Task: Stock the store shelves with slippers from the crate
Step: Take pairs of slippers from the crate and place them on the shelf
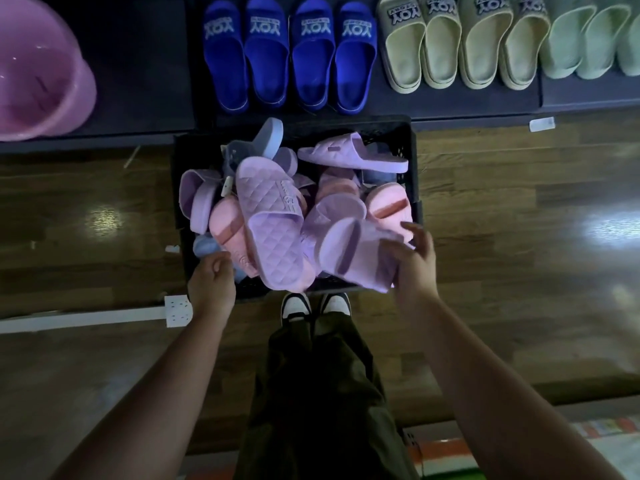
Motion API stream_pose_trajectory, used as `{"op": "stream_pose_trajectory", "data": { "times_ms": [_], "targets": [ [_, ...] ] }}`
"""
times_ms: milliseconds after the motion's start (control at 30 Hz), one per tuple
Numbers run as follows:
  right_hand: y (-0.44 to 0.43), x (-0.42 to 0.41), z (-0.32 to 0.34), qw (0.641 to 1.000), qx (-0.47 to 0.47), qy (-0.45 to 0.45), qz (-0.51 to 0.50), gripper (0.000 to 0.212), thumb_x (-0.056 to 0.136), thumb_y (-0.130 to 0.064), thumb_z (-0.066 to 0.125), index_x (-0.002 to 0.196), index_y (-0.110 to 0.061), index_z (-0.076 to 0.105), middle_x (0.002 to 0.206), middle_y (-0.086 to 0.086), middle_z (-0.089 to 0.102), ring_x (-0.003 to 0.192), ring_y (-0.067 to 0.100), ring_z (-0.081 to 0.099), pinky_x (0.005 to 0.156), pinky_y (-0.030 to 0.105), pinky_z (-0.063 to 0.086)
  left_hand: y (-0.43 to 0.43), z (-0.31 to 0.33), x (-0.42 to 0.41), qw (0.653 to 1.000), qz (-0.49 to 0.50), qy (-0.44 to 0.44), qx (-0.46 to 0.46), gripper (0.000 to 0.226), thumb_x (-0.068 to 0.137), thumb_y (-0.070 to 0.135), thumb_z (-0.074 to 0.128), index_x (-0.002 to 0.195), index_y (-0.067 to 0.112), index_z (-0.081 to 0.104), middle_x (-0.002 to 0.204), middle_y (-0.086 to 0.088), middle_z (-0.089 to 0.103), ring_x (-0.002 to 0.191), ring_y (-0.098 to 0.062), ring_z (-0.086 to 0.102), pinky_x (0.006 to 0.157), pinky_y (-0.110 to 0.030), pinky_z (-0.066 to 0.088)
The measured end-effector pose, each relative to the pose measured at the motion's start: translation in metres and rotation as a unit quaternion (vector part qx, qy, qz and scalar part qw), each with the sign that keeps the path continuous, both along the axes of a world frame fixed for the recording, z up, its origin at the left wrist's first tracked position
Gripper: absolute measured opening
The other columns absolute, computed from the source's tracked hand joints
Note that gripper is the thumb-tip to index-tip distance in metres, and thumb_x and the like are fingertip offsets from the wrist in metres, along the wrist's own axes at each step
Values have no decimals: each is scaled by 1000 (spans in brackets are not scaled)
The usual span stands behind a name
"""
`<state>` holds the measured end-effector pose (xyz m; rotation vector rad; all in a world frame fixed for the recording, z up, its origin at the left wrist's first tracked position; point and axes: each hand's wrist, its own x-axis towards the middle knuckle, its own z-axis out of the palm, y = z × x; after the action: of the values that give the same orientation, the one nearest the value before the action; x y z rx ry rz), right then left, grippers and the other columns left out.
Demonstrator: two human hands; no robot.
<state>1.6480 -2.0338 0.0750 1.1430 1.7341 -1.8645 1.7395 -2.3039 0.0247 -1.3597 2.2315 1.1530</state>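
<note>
Dark trousers point(322, 393) were seen nearest. The left hand point(212, 284) was curled at the near-left corner of the crate point(412, 147); what its fingers held could not be told. The right hand point(415, 268) was closed round a blurred lilac slipper point(356, 258) over the heaped crate. On the shelf point(450, 109), "YOY" was read upside down on blue slippers point(291, 53) and beige slippers point(460, 39).

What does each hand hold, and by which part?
Right hand grips a lilac slipper by one end. Left hand curls at the crate rim; hold unclear.
</note>
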Motion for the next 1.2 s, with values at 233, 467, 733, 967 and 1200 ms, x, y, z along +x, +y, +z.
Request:
{"op": "stream_pose_trajectory", "data": {
  "times_ms": [233,467,733,967,1200],
  "targets": [
    [-13,-37,-3,986,23,-7,-164,33,81,-4,59,103,-27,49,111,9,59,84,19,62,62,26,52,0,5,-3,1000,6,6,23,26,96,28,45,110,16,63,110,-11,66,105,-29,59,92,-44,46],
    [-32,-13,-16,993,3,-97,-61,53,80,2,57,116,-34,43,114,-2,50,88,19,55,72,31,54,-3,-1,-2,998,20,3,52,32,89,38,45,111,23,63,116,-4,65,106,-26,61,95,-49,47],
    [-42,0,-34,902,358,-24,239,50,88,-26,58,132,-43,43,109,10,43,88,23,46,77,28,40,-5,-8,-1,999,9,1,49,27,94,36,46,111,23,62,114,-5,66,105,-25,61,92,-48,48],
    [-21,-7,-39,858,433,17,277,36,84,-26,58,119,-31,56,116,18,50,97,34,54,72,32,41,-7,-8,-3,998,21,8,66,17,92,36,49,102,29,62,108,0,66,101,-24,63,92,-49,49],
    [2,-25,-35,680,554,61,476,46,84,-32,57,128,-25,45,148,15,26,129,41,31,94,51,37,-4,-11,-2,998,33,19,55,17,87,45,49,94,33,59,107,-4,68,100,-26,64,91,-49,50]
  ]
}}
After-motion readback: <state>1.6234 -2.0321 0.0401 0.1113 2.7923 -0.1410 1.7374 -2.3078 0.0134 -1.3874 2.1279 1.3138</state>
